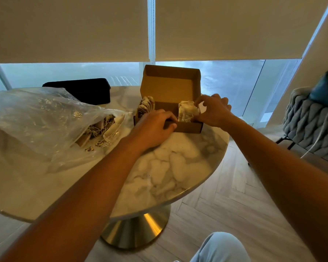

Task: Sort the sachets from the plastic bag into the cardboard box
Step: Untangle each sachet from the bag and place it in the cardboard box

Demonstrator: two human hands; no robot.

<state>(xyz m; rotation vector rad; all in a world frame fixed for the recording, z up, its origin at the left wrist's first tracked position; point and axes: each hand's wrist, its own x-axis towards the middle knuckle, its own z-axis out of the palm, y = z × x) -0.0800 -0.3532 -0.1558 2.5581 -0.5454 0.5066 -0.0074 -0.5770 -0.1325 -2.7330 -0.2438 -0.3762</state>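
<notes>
A knee in pale trousers [219,246] sat nearest, at the bottom edge, and both forearms reached away from it over the marble table [165,167]. The left hand [153,127] gripped the near wall of the cardboard box [187,127], thumb outside and fingers curled over the rim. The right hand [214,110] was at the box's right end, fingers curled narrow against a standing bunch of sachets [187,111] and seemingly pinching a small white tag [203,108]. A second bunch [146,105] stood at the box's left end, with a gap between the two. The plastic bag [45,118] lay to the left, more sachets and strings visible at its mouth. The step looked like seating a sachet in the right-hand stack. Next would call for letting go and reaching left into the bag.
</notes>
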